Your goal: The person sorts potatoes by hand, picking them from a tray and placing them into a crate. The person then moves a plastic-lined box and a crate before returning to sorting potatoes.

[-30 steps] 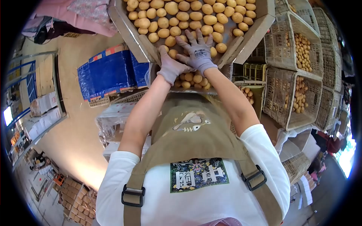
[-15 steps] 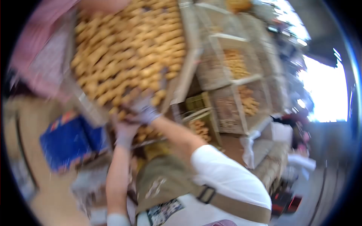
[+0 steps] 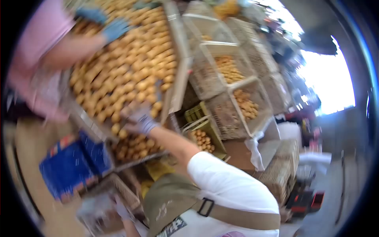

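Observation:
Round yellow-brown produce, like small potatoes or fruit, covers a large sorting tray with raised sides. My right hand, in a pale glove, lies over the tray's near narrow end with its fingers stretched across the pieces. More of the round pieces lie in a lower trough just below that hand. My left hand, also gloved, is low by my left side beside a crate with clear plastic. Blur hides its fingers and anything in them.
A co-worker's blue-gloved hands reach over the tray's far left. White crates with sorted produce stand at right, near a green crate. A blue bag sits at left. A stacked crate stands beside my right arm.
My left hand has left the tray's near end and dropped down to my left side. My right hand stays over the produce. The co-worker's gloved hands have come into view.

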The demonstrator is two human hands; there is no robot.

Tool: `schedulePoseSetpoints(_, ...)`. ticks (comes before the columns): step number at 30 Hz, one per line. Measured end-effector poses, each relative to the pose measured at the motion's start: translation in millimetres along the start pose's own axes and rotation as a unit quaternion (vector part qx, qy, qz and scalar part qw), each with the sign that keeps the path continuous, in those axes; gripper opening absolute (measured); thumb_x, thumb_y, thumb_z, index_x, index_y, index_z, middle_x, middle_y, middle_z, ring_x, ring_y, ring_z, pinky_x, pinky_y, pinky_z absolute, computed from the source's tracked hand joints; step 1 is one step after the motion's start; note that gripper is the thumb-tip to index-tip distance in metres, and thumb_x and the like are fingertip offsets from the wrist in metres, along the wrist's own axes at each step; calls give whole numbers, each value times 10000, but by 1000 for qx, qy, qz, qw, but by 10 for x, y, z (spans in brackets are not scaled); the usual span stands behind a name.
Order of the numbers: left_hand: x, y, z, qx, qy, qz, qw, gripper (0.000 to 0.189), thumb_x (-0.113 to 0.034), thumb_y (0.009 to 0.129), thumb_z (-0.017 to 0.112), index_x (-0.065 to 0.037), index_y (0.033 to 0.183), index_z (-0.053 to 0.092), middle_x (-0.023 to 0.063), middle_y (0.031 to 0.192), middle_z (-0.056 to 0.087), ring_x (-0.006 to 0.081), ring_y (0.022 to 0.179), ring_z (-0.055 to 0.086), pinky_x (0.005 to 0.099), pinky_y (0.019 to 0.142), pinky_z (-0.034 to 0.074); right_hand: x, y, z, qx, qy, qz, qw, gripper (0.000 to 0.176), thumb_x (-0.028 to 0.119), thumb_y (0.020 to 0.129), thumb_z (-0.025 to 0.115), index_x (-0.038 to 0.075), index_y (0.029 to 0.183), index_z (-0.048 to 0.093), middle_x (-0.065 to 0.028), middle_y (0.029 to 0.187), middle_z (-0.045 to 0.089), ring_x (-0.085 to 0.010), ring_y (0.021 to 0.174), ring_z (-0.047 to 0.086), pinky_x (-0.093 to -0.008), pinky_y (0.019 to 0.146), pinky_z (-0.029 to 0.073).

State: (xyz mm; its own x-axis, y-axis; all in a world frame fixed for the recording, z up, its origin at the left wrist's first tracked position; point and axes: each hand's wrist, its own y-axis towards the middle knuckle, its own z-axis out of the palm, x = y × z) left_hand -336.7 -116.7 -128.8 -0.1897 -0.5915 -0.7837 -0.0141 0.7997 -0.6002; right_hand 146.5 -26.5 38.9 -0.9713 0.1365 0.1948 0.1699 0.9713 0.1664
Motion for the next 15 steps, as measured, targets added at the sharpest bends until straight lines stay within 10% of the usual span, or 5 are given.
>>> schedulePoseSetpoints(1, -152, -316, -151, -19, -133, -39, 990, 678, -194, 937, 663, 24, 1499, 352, 151, 1514, 416, 259, 1333, 445, 353, 1117, 376, 122, 143, -289, 112, -20, 38, 993, 476, 552, 791, 640, 192, 1103, 655, -92, 1180, 627, -353, 1081, 554, -561, 796, 413)
schedulePoseSetpoints(2, 9, -338, -405, -53, 42, -30, 997, 771, -296, 894, 687, 12, 1508, 337, 192, 1499, 423, 311, 1349, 427, 383, 1122, 366, 211, 237, -392, 204, -4, 75, 976, 429, 523, 808, 649, 145, 1007, 684, -119, 1082, 655, -359, 988, 582, -511, 775, 446)
schedulePoseSetpoints(3, 145, -367, -642, -88, 243, -38, 965, 868, -397, 851, 711, 0, 1516, 322, 234, 1484, 430, 364, 1366, 409, 413, 1128, 356, 123, 97, -65, 65, 20, 28, 997, 406, 495, 816, 662, 127, 984, 703, -142, 1035, 659, -384, 938, 602, -500, 775, 465)
schedulePoseSetpoints(5, 264, -487, -842, -161, 525, -87, 831, 1046, -575, 772, 726, -39, 1544, 268, 262, 1465, 446, 438, 1360, 411, 484, 1125, 340, -96, -80, 448, -37, -49, -5, 998, 672, 597, 790, 629, 315, 1392, 533, -81, 1482, 456, -418, 1377, 341, -734, 1037, 208)
schedulePoseSetpoints(15, 1057, -162, -962, 27, 463, -294, 836, 900, -574, 865, 590, -212, 1577, 176, 185, 1533, 391, 412, 1378, 416, 516, 1129, 333, 88, -19, 317, -22, -102, -18, 994, 595, 514, 789, 674, 291, 1337, 609, -18, 1440, 524, -346, 1377, 360, -625, 1105, 157)
